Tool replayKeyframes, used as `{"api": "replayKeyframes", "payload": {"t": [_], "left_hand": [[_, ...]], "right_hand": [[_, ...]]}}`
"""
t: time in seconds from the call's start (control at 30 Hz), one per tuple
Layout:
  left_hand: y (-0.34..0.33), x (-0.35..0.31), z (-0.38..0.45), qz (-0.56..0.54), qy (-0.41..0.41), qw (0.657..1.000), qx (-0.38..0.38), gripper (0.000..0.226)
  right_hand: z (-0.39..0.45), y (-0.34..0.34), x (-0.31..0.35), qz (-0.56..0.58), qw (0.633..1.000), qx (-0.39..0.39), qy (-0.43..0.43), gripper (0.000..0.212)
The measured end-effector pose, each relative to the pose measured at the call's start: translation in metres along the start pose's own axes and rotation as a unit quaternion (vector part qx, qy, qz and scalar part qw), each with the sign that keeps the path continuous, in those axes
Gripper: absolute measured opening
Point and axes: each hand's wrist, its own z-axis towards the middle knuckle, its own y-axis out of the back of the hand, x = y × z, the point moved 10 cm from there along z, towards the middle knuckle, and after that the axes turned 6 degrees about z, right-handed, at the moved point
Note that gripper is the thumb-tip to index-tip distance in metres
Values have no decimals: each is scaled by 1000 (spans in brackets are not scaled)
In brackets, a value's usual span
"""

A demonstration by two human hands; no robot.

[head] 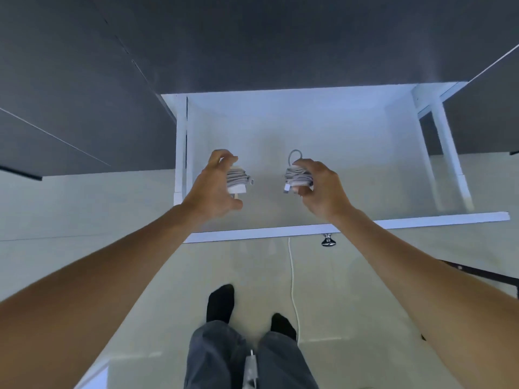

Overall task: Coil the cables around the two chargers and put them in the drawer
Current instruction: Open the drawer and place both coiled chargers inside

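Observation:
A white drawer (280,228) stands pulled open below me, its pale floor bare. Over its middle my left hand (209,189) holds a white charger (238,181) with grey cable wound around it, a plug tip poking out to the right. My right hand (320,186) grips the second white charger (298,176), also wrapped in grey cable; a small loop of cable sticks up behind it and a white connector hangs at its lower left. Both chargers hover inside the drawer, about a hand's width apart.
A dark countertop (252,37) covers the cabinet above the drawer. A chrome knob (328,240) sits on the drawer front. A thin white cord (293,290) hangs down past my feet in black socks (220,301) on the pale floor.

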Motion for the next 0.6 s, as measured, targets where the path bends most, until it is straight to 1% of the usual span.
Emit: {"api": "replayKeyframes", "payload": {"t": [0.13, 0.27, 0.5, 0.6], "left_hand": [[-30, 17, 24, 4, -3, 1000, 13, 93], [-46, 29, 47, -2, -1, 1000, 14, 94], [-52, 34, 79, -2, -16, 1000, 19, 93], [-54, 31, 85, -6, -37, 999, 24, 93]], "right_hand": [[28, -25, -20, -12, 1000, 19, 8, 49], [55, -41, -27, -18, 999, 27, 18, 50], [77, -48, -35, -18, 999, 3, 30, 53], [77, -49, -34, -16, 999, -5, 41, 54]]}}
